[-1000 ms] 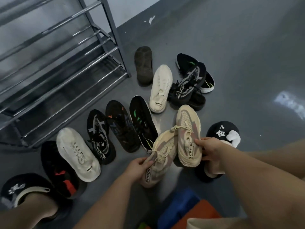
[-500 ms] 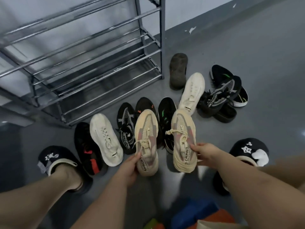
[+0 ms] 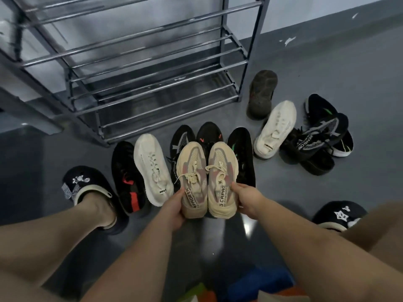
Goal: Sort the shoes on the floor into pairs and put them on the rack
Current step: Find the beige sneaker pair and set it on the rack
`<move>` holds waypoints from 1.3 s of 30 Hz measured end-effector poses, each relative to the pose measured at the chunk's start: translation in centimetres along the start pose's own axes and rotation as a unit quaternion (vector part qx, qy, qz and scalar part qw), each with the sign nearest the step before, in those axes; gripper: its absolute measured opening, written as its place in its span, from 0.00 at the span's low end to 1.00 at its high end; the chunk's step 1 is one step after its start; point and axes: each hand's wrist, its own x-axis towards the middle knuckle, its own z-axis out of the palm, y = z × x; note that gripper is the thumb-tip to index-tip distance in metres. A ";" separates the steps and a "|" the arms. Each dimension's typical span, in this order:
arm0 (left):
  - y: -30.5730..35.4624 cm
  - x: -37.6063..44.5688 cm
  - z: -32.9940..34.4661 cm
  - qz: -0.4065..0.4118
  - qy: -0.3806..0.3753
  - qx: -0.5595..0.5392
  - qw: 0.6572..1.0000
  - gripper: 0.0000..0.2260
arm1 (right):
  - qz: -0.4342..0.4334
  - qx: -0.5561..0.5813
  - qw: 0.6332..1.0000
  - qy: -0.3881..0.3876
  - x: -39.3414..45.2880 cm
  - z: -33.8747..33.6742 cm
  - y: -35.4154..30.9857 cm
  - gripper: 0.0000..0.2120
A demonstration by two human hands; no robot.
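Note:
Two beige-and-pink sneakers are held side by side above the floor, toes pointing at the rack. My left hand (image 3: 174, 207) grips the heel of the left beige sneaker (image 3: 193, 179); my right hand (image 3: 246, 198) grips the heel of the right beige sneaker (image 3: 222, 177). The metal shoe rack (image 3: 135, 68) stands just beyond, its bar shelves bare. On the floor under the pair lie a black-red shoe (image 3: 127, 179), a white sneaker (image 3: 152, 168), and several black shoes partly hidden behind the held pair.
To the right lie a dark upturned shoe (image 3: 261, 93), a second white sneaker (image 3: 275, 128) and a heap of black sneakers (image 3: 320, 138). My feet in black slippers (image 3: 87, 184) (image 3: 340, 215) flank the row. Colourful objects (image 3: 257, 284) sit at the bottom edge.
Both hands have lifted the two beige sneakers, brought them together and carried them left toward the rack. The view has swung left, so the rack now fills the upper frame.

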 end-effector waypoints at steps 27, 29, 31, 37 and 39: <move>5.3 -6.7 3.1 0.116 -0.103 -0.019 0.988 0.24 | -0.080 0.049 0.987 -0.130 -4.5 -0.5 -4.9 0.23; 6.1 -7.5 3.6 0.127 -0.104 -0.008 0.986 0.24 | -0.096 0.047 0.985 -0.138 -5.3 -0.4 -5.7 0.23; 6.8 -8.4 4.2 0.137 -0.105 0.001 0.985 0.25 | -0.108 0.046 0.982 -0.148 -6.3 -0.4 -6.7 0.22; 9.0 -11.4 7.3 0.180 -0.125 0.016 0.976 0.24 | -0.156 0.015 0.977 -0.147 -10.5 -1.0 -10.7 0.22; 9.9 -12.6 8.6 0.191 -0.139 0.011 0.972 0.23 | -0.175 -0.005 0.973 -0.148 -12.2 -1.3 -12.3 0.21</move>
